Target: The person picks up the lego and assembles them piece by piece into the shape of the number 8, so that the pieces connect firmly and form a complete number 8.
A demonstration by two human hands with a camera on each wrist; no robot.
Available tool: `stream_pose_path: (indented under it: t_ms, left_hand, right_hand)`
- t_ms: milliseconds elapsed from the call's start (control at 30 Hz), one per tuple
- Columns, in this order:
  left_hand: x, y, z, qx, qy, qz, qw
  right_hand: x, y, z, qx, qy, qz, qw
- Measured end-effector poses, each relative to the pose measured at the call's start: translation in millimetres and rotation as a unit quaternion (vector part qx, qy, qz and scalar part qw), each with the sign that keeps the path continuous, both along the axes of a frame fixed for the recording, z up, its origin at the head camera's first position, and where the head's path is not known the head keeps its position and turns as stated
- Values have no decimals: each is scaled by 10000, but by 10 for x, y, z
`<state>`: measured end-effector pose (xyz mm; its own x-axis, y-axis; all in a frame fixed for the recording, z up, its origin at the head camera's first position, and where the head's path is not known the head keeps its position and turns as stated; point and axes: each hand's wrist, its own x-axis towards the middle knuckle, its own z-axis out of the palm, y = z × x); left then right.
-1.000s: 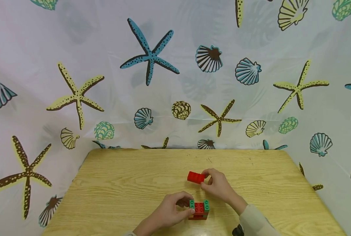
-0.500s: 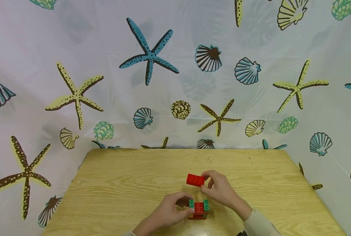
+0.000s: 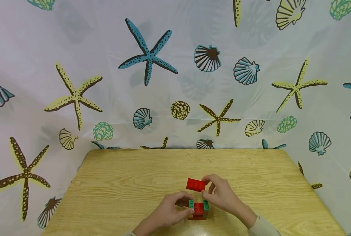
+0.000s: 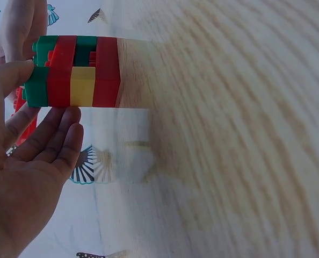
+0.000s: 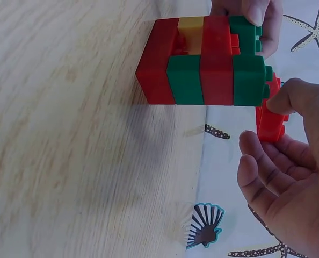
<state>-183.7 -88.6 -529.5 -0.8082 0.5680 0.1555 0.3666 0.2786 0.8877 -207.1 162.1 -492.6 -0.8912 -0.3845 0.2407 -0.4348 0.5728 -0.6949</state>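
A small structure of stacked toy building bricks [image 3: 198, 207] stands on the table. In the left wrist view its layers show: a red base brick [image 4: 107, 75], a yellow brick [image 4: 82, 87] and a green one with a gap between, another red brick, then a green brick at each end on top. My left hand [image 3: 170, 210] holds the structure's left side, thumb at the upper green brick. Just behind and above it, my right hand [image 3: 222, 196] pinches a loose red brick [image 3: 195, 185] by its right end. That brick [image 5: 269, 124] is apart from the structure.
The wooden table [image 3: 128, 177] extends around both hands. A white cloth [image 3: 175, 85] printed with starfish and shells hangs behind the table and along its sides.
My right hand has brought the red brick a little toward me, nearer to the structure, and the brick has tilted slightly. My left hand has kept its place on the structure.
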Motion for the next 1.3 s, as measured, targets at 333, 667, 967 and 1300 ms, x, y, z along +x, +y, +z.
stream_pose_path:
  t_ms: [333, 667, 967, 1300]
  left_hand:
    - [3, 2, 13, 139, 20, -6, 9999]
    - [-12, 4, -20, 40, 100, 11, 9999]
    - [-11, 6, -34, 57, 191, 27, 9998]
    - [15, 3, -13, 78, 196, 41, 9998]
  right_hand:
    - [124, 66, 52, -55, -58, 67, 9999]
    - [237, 127, 34, -157, -110, 284, 9994]
    - [299, 155, 27, -268, -201, 545, 9979]
    - [312, 173, 3, -236, -155, 711, 9971]
